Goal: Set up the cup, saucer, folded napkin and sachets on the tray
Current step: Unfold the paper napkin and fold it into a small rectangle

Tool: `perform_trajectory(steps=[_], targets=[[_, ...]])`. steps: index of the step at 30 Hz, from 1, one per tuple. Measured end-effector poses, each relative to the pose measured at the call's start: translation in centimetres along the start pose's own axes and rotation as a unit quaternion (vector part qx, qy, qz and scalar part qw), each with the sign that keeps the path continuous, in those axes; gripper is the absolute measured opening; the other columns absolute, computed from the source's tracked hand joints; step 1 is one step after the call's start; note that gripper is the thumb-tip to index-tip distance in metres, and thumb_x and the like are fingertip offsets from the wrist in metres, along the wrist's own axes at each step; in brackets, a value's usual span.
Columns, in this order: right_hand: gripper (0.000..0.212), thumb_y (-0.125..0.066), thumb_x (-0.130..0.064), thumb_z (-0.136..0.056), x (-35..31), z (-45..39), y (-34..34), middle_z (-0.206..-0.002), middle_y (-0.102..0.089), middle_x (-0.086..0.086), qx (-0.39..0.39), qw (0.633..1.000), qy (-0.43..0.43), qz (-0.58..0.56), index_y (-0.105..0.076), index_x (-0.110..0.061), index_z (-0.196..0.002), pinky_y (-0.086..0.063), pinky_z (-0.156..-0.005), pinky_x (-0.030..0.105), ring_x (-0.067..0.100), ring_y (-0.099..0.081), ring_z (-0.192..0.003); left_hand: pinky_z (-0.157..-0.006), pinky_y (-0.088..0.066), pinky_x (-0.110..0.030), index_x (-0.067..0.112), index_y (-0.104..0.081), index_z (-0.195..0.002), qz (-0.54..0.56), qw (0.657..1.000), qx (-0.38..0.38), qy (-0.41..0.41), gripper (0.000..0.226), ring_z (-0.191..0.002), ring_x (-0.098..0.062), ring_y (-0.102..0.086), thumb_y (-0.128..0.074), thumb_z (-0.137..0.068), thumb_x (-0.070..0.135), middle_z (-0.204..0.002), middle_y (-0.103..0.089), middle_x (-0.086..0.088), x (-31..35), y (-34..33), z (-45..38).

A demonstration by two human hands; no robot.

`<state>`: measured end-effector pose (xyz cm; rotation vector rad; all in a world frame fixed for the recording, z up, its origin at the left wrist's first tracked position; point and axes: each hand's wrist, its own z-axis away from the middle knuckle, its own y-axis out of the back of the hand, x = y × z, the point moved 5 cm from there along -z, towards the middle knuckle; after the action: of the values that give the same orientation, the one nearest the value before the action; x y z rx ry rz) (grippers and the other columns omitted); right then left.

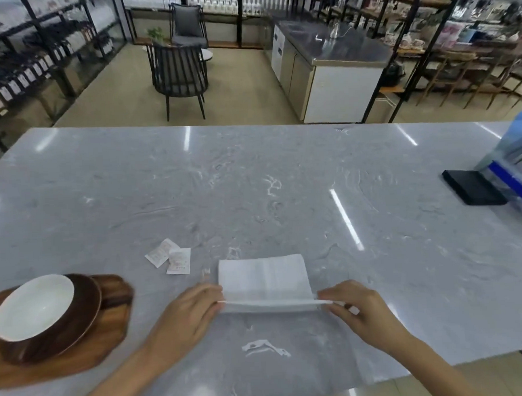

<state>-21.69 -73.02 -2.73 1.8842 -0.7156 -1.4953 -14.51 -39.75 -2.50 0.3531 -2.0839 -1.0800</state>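
Note:
A white napkin [263, 277] lies flat on the grey marble counter. Its near edge is lifted off the surface. My left hand [188, 310] pinches the near left corner and my right hand [359, 308] pinches the near right corner. Two white sachets [169, 257] lie on the counter to the left of the napkin. At the far left a wooden tray [115, 309] carries a dark brown saucer [86, 307] with a brown cup [34, 308], white inside, standing on it.
A black flat box [473, 188] and a blue-and-clear plastic container [518, 168] sit at the counter's right edge. Beyond the counter's far edge stand dark chairs [178, 72], a steel counter [331, 60] and shelves of bottles.

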Motion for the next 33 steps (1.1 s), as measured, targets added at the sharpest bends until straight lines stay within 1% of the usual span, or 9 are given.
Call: perform_trajectory(steps=[3, 6, 9, 13, 16, 18, 22, 30, 33], targets=[[0.026, -0.07, -0.018, -0.093, 0.0, 2.3, -1.3, -0.109, -0.07, -0.022, 0.002, 0.998, -0.041, -0.045, -0.076, -0.033, -0.112, -0.056, -0.072, 0.016, 0.004, -0.065, -0.099, -0.084, -0.05, -0.021, 0.014, -0.068, -0.101, 0.062, 0.997, 0.006, 0.055, 0.049, -0.089, -0.014, -0.069, -0.033, -0.105, 0.049, -0.098, -0.071, 0.002, 0.1, -1.2, 2.8], [0.017, -0.064, -0.035, -0.094, -0.8, 1.9, -1.4, -0.111, -0.071, -0.021, 0.026, 0.992, -0.082, -0.095, -0.074, -0.041, -0.107, -0.055, -0.075, 0.015, 0.006, -0.069, -0.101, -0.065, -0.049, -0.027, 0.032, -0.055, -0.099, 0.11, 0.983, 0.046, 0.142, 0.021, -0.066, -0.01, -0.063, -0.039, -0.103, 0.046, -0.077, -0.064, 0.007, -0.3, -1.7, 3.1], [0.017, -0.058, -0.043, -0.097, -1.0, -0.3, -1.6, -0.11, -0.072, -0.021, 0.055, 0.985, -0.105, -0.128, -0.071, -0.041, -0.109, -0.055, -0.074, 0.014, 0.004, -0.069, -0.1, -0.06, -0.048, -0.027, 0.031, -0.05, -0.097, 0.148, 0.96, 0.093, 0.22, 0.016, -0.064, -0.012, -0.061, -0.041, -0.102, 0.043, -0.07, -0.064, 0.003, -1.5, -2.3, 1.3], [0.019, -0.063, -0.032, -0.099, 1.0, -4.0, -2.9, -0.076, -0.071, -0.012, 0.105, 0.968, -0.161, -0.159, -0.065, -0.031, -0.118, -0.06, -0.069, 0.03, 0.007, -0.07, -0.074, -0.055, -0.043, -0.03, 0.027, -0.048, -0.092, 0.088, 0.955, 0.116, 0.258, 0.012, -0.056, -0.011, -0.055, -0.046, -0.103, 0.031, -0.062, -0.057, 0.005, -3.5, -3.5, -1.7], [0.023, -0.063, -0.032, -0.098, 2.5, -6.4, -4.4, -0.077, -0.068, -0.009, 0.104, 0.964, -0.202, -0.141, -0.061, -0.031, -0.122, -0.053, -0.063, 0.024, 0.003, -0.067, -0.068, -0.053, -0.044, -0.04, 0.018, -0.052, -0.09, 0.027, 0.95, 0.103, 0.293, 0.012, -0.057, -0.029, -0.057, -0.052, -0.102, 0.021, -0.058, -0.053, 0.003, -5.0, -4.6, -2.4], [0.026, -0.061, -0.034, -0.099, 3.3, -7.4, -5.5, -0.086, -0.068, -0.01, 0.096, 0.961, -0.231, -0.118, -0.06, -0.03, -0.124, -0.051, -0.065, 0.018, 0.0, -0.067, -0.074, -0.053, -0.044, -0.039, 0.016, -0.054, -0.089, -0.001, 0.948, 0.098, 0.302, 0.013, -0.059, -0.032, -0.06, -0.055, -0.1, 0.02, -0.059, -0.057, 0.0, -5.4, -4.8, -2.6], [0.03, -0.059, -0.036, -0.1, 4.2, -7.7, -7.1, -0.094, -0.065, -0.008, 0.091, 0.957, -0.263, -0.075, -0.059, -0.024, -0.127, -0.052, -0.075, 0.027, 0.007, -0.063, -0.081, -0.056, -0.04, -0.035, 0.015, -0.053, -0.086, -0.05, 0.948, 0.069, 0.307, 0.016, -0.068, -0.032, -0.064, -0.055, -0.1, 0.022, -0.072, -0.069, -0.005, -5.6, -5.0, -2.8], [0.028, -0.057, -0.036, -0.101, 3.8, -7.1, -7.7, -0.082, -0.06, -0.017, 0.13, 0.959, -0.253, -0.012, -0.058, -0.02, -0.125, -0.046, -0.061, 0.016, -0.002, -0.059, -0.073, -0.061, -0.047, -0.041, 0.011, -0.055, -0.083, -0.058, 0.946, 0.057, 0.314, 0.017, -0.076, -0.035, -0.063, -0.059, -0.098, 0.019, -0.081, -0.065, -0.009, -4.9, -4.7, -2.9], [0.032, -0.055, -0.035, -0.102, 3.2, -6.8, -7.6, -0.1, -0.063, -0.005, 0.123, 0.958, -0.258, 0.023, -0.054, -0.02, -0.13, -0.054, -0.067, 0.028, 0.01, -0.063, -0.08, -0.058, -0.051, -0.042, 0.011, -0.059, -0.098, -0.126, 0.937, 0.042, 0.322, 0.012, -0.082, -0.036, -0.064, -0.064, -0.092, 0.021, -0.094, -0.062, -0.011, -4.3, -4.7, -3.1]])
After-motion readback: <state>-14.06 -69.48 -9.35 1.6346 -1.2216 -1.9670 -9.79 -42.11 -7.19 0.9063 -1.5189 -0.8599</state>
